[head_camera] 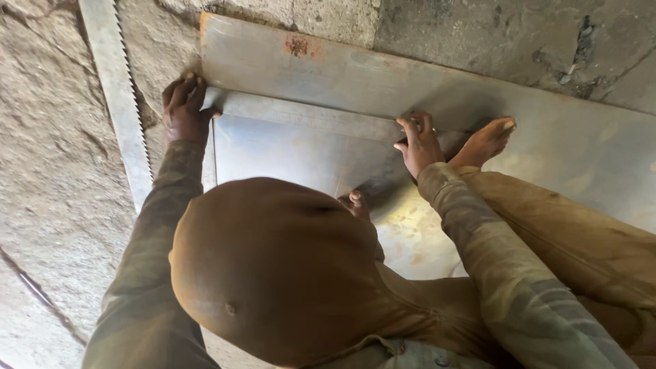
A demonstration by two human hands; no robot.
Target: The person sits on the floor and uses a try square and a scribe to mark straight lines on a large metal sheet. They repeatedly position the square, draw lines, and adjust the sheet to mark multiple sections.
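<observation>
Sheet metal fills the middle of what we see: a large grey steel plate (424,82) with a small rust patch near its far edge lies flat on the rough concrete floor (55,171), and on top of it rests a smaller grey folded steel sheet (301,147) whose raised far edge runs left to right. Our left hand (183,109) sits at the far left corner of that folded sheet, fingers curled together over the raised edge and gripping it. Our right hand (419,142) presses on the same edge further right, fingers spread apart and flat against the metal, not closed around anything. Just beside the right hand, our bare right foot (486,141) stands on the large plate, toes pointing far and right. Our bent knee in brown cloth (273,266) covers the near part of the folded sheet, and a toe (355,199) shows just past it. To the left, well apart from the sheets, a long grey toothed saw blade (117,96) lies on the floor.
</observation>
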